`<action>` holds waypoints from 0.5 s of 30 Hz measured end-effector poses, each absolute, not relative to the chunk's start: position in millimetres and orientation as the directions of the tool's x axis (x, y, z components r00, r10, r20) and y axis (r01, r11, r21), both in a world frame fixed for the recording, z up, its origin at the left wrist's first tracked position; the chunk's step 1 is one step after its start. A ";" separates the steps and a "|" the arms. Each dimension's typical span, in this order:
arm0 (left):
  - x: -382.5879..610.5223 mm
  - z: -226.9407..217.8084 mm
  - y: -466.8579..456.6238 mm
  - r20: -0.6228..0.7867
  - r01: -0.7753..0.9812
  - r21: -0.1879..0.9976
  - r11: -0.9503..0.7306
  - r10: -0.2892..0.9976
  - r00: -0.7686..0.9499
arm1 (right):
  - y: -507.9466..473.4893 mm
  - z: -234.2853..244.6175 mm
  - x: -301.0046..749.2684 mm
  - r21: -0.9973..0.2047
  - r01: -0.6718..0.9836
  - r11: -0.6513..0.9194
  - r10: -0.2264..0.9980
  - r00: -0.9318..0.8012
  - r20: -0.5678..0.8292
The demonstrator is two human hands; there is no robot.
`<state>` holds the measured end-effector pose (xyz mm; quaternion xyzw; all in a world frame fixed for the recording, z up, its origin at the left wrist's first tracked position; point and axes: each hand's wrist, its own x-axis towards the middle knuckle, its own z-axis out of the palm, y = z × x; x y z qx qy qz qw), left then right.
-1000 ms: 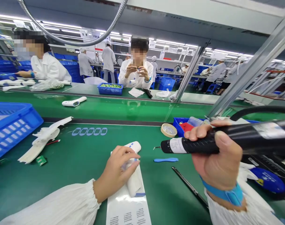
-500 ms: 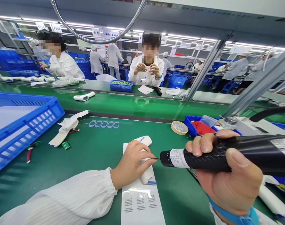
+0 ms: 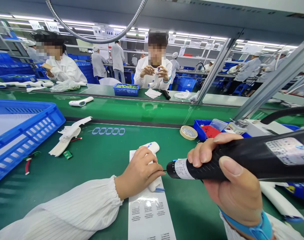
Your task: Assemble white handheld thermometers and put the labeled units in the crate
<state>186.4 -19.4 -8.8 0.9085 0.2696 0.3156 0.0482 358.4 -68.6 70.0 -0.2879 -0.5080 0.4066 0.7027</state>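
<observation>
My right hand (image 3: 232,173) is wrapped round a black electric screwdriver (image 3: 242,156), held level with its bit pointing left. The thumb and forefinger of my left hand (image 3: 140,171) are pinched together at the tip of that bit; whatever lies between them is too small to make out. Under the left hand lies a white handheld thermometer (image 3: 155,147), its middle hidden by the fingers. It rests on a glossy printed sheet (image 3: 152,221) on the green bench.
To the left stands a blue crate (image 3: 51,120), beside white shell parts (image 3: 66,136) and a small green circuit board (image 3: 67,154). A tape roll of screws (image 3: 188,132) and a blue bin (image 3: 200,128) sit at the right. Another thermometer (image 3: 81,101) lies on the green belt.
The screwdriver and my right hand have shifted left and slightly up in view. My left hand keeps its pinch at the bit. The thermometer on the belt has moved left.
</observation>
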 end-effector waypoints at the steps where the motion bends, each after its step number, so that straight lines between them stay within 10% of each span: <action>1: 186.2 -8.8 -19.6 0.542 0.459 0.248 -0.853 0.515 0.664 | -68.5 69.7 358.3 -0.819 -0.277 0.503 0.864 0.148 0.480; 15: 166.6 -15.6 -20.5 0.316 0.374 0.490 -0.787 0.561 0.765 | -68.4 60.9 358.1 -0.876 -0.144 0.460 0.887 0.043 0.459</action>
